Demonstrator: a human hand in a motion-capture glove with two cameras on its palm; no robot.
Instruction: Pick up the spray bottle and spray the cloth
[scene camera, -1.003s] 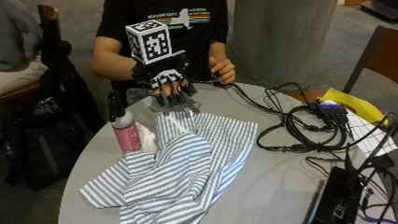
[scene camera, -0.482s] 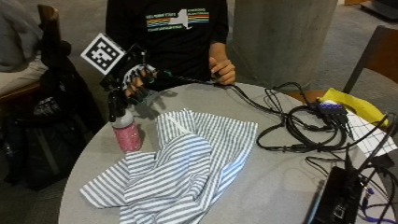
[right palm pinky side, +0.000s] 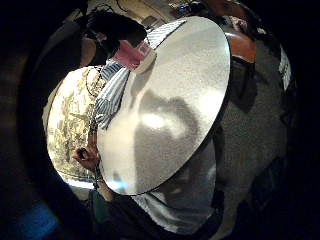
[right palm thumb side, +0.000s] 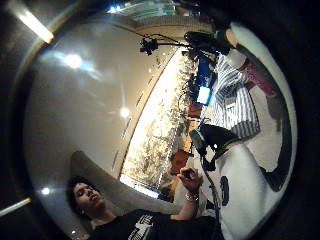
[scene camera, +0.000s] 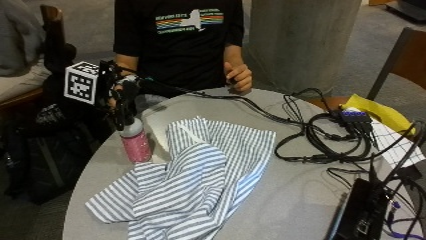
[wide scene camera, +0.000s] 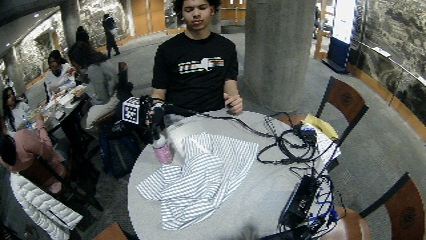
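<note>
Round grey desk (scene camera: 293, 200) carries a striped cloth (scene camera: 193, 185) spread mid-desk, pink spray bottle (scene camera: 136, 142) upright at the cloth's edge near the desk rim, gloved right hand (scene camera: 123, 100) over the bottle's top, fingers curled around its head.

Pink spray bottle (scene camera: 136, 145); blue-and-white striped cloth (scene camera: 193, 185)

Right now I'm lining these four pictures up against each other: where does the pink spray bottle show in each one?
Outside view: spray bottle stands at the table's edge beside the striped cloth, under the gloved right hand.
Wide outside view: bottle at the same edge, beside the cloth.
Little finger side palm view: bottle against the cloth.
Thumb side palm view: bottle beside the cloth.
Shared landmark: the striped cloth.
</note>
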